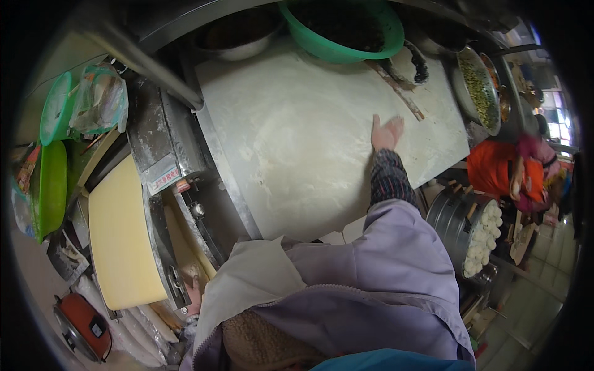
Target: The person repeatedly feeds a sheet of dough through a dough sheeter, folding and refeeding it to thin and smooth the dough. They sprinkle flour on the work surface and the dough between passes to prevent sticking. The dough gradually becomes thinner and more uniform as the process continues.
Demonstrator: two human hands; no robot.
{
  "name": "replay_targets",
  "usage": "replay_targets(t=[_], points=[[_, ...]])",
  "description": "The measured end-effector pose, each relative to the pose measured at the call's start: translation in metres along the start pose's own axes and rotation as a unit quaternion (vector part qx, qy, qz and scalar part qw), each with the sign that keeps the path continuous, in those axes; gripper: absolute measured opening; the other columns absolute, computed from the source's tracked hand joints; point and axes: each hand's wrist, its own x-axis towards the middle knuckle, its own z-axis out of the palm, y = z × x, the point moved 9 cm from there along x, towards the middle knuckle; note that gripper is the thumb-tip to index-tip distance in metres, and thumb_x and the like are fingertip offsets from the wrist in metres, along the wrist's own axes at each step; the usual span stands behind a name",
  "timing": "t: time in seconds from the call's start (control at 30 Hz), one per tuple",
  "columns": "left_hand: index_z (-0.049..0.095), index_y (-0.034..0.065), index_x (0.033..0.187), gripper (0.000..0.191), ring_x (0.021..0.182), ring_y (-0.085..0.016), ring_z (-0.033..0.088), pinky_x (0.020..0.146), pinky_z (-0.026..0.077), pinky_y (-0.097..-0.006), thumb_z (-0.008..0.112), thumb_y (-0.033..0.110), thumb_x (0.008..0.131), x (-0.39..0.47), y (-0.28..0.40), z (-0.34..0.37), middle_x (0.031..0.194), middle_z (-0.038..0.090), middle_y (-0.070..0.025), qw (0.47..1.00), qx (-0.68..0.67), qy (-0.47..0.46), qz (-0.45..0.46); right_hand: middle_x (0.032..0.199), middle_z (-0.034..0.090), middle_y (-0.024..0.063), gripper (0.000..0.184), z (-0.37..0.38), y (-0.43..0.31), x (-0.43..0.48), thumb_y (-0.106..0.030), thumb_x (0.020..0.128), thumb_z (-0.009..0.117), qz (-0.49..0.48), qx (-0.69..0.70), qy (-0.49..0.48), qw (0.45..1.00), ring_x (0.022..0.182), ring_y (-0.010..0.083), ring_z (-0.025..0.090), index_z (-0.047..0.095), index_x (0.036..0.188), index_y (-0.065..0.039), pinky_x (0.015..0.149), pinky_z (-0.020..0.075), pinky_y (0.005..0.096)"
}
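Note:
My right hand (387,132) is over the right part of a pale, flour-dusted worktop (297,139). Its thumb stands apart from the fingers and nothing is in it. A flat wooden stick (403,95) lies just beyond that hand, with one end by a bowl of white powder (402,65). At lower left my left hand (193,297) is by the side of a machine with a cream-coloured belt (125,236), probably a dough sheeter. The sleeve and machine partly hide this hand, so its grip is unclear.
A green plastic basin (343,54) of dark filling stands at the far edge. Rightward are a metal bowl of chopped green filling (480,92), a steamer pot (448,232) topped with white buns (483,241), and a person in an orange apron (492,167). A red cooker (86,324) sits lower left.

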Motion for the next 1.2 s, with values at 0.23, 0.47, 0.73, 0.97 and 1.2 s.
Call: replay_targets(t=[0.23, 0.47, 0.73, 0.97, 1.2], points=[[0.017, 0.001, 0.153, 0.092, 0.145, -0.039, 0.021, 0.118, 0.02, -0.0433, 0.069, 0.024, 0.081, -0.025, 0.097, -0.022, 0.157, 0.022, -0.0234, 0.998, 0.015, 0.044, 0.042, 0.126, 0.057, 0.0253, 0.065, 0.068, -0.196, 0.055, -0.054, 0.093, 0.049, -0.182, 0.019, -0.009, 0.983, 0.124, 0.0361, 0.049, 0.059, 0.118, 0.006, 0.109, 0.0333, 0.0464], [0.034, -0.0024, 0.145, 0.072, 0.139, -0.04, 0.034, 0.113, 0.029, -0.0432, 0.067, 0.022, 0.086, -0.051, 0.109, -0.034, 0.151, 0.034, -0.0251, 0.988, -0.106, 0.056, -0.097, 0.093, 0.067, 0.012, 0.014, 0.076, -0.096, 0.092, -0.014, 0.087, 0.053, -0.234, -0.071, 0.041, 0.969, 0.093, 0.0277, 0.065, 0.066, 0.088, -0.008, 0.083, 0.0519, 0.0414], [0.028, -0.0044, 0.147, 0.071, 0.138, -0.038, 0.033, 0.117, 0.025, -0.0424, 0.062, 0.011, 0.086, -0.05, 0.054, -0.069, 0.147, 0.036, -0.0252, 0.964, -0.113, 0.236, -0.048, 0.083, 0.066, 0.0195, 0.031, 0.005, -0.073, -0.032, -0.028, 0.096, 0.048, -0.282, 0.066, -0.035, 0.957, 0.075, 0.0404, 0.065, 0.067, 0.095, -0.003, 0.067, 0.0504, 0.0476], [0.024, 0.0002, 0.15, 0.073, 0.14, -0.035, 0.03, 0.116, 0.027, -0.0458, 0.061, 0.008, 0.088, -0.061, 0.055, -0.105, 0.152, 0.029, -0.0213, 0.923, -0.249, 0.288, -0.056, 0.093, 0.063, 0.0099, 0.026, -0.007, -0.344, -0.368, -0.012, 0.096, 0.05, -0.405, 0.374, -0.678, 0.487, 0.081, 0.022, 0.059, 0.057, 0.117, 0.001, 0.074, 0.0496, 0.037], [0.034, -0.0015, 0.146, 0.059, 0.136, -0.031, 0.037, 0.114, 0.029, -0.0421, 0.054, 0.006, 0.092, -0.087, 0.085, -0.215, 0.147, 0.04, -0.0166, 0.863, -0.199, 0.459, 0.068, 0.079, 0.066, 0.0091, 0.02, -0.038, -0.484, -0.511, -0.013, 0.087, 0.063, -0.407, 0.644, -0.38, 0.525, 0.072, 0.0207, 0.066, 0.068, 0.104, -0.004, 0.062, 0.0534, 0.0342]])
